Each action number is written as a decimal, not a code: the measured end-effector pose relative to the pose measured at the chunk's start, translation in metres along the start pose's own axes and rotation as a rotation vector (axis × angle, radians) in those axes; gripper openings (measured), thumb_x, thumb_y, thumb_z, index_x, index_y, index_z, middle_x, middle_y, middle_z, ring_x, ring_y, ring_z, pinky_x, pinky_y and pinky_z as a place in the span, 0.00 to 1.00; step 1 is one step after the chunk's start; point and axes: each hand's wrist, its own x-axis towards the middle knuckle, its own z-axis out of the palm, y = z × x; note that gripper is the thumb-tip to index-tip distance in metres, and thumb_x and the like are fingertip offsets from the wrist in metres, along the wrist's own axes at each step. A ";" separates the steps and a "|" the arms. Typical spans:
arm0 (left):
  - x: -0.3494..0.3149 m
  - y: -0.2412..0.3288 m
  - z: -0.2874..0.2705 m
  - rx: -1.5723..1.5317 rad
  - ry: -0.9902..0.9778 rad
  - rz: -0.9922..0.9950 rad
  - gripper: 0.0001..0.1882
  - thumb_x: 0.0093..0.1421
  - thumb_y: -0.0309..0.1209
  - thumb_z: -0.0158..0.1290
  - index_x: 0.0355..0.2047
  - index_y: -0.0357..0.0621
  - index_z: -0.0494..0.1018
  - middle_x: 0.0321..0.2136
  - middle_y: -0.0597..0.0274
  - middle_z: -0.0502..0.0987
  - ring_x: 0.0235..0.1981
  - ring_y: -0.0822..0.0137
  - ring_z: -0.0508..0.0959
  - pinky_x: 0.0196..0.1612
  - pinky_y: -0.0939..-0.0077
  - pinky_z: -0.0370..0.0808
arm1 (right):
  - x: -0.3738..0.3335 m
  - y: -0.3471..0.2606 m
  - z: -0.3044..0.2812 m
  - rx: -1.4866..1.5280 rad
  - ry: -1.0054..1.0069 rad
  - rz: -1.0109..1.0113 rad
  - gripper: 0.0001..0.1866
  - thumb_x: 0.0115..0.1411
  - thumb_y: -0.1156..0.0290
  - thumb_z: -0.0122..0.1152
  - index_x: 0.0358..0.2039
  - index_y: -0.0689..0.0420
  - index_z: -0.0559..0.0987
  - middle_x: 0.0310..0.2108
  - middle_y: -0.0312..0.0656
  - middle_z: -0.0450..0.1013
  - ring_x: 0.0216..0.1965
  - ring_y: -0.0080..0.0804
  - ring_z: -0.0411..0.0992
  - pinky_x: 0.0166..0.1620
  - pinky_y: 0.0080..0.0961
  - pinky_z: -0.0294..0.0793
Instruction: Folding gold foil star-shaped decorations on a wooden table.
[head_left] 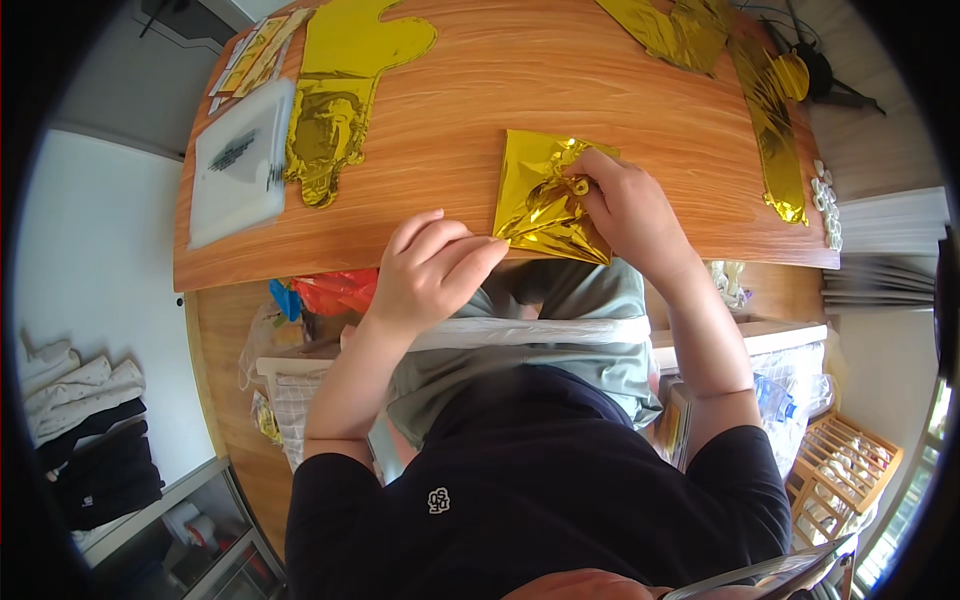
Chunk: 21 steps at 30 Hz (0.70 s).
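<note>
A folded gold foil balloon (522, 172) lies near the front edge of the table, its shiny surface creased and bunched on the right side. My right hand (635, 205) is closed, pinching the gathered foil between thumb and fingers. At the lower left corner of the same balloon, my left hand (435, 265) pinches with thumb and forefinger, while its other fingers are loosely bent. Farther left, a flat uninflated gold foil balloon (345, 60) is spread out on the wood.
The wooden table (450, 90) carries a clear plastic stack (240, 165) and flat packets (258, 55) at left. More gold foil balloons (765, 140) lie at the right, beside a black cabled object (815, 70) and small white pieces (826, 205). A red plastic bag (335, 292) sits below the edge.
</note>
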 end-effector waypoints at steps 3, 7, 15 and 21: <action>0.008 0.012 0.004 -0.020 0.023 -0.151 0.16 0.59 0.35 0.65 0.47 0.52 0.80 0.40 0.71 0.85 0.42 0.65 0.82 0.58 0.58 0.74 | 0.002 0.000 0.004 -0.023 0.020 0.031 0.09 0.65 0.76 0.57 0.45 0.60 0.78 0.35 0.55 0.80 0.39 0.59 0.79 0.41 0.47 0.77; 0.029 0.045 0.021 -0.065 -0.083 -0.224 0.31 0.62 0.47 0.62 0.61 0.45 0.74 0.62 0.57 0.75 0.62 0.56 0.75 0.66 0.52 0.70 | 0.003 -0.003 0.003 -0.008 0.028 0.045 0.09 0.64 0.76 0.58 0.45 0.61 0.78 0.35 0.56 0.80 0.39 0.60 0.78 0.42 0.48 0.77; 0.027 0.053 0.038 -0.029 -0.250 -0.266 0.40 0.63 0.53 0.60 0.67 0.40 0.69 0.67 0.50 0.70 0.69 0.53 0.69 0.69 0.52 0.68 | 0.003 -0.013 -0.005 0.179 -0.004 0.222 0.09 0.69 0.72 0.61 0.46 0.62 0.78 0.31 0.50 0.80 0.32 0.42 0.81 0.37 0.35 0.78; 0.030 0.053 0.040 0.003 -0.250 -0.251 0.37 0.63 0.51 0.61 0.66 0.41 0.70 0.66 0.52 0.71 0.68 0.54 0.69 0.69 0.55 0.68 | 0.006 0.001 0.002 0.259 0.191 0.253 0.09 0.65 0.72 0.68 0.43 0.62 0.82 0.32 0.45 0.80 0.29 0.35 0.78 0.35 0.28 0.77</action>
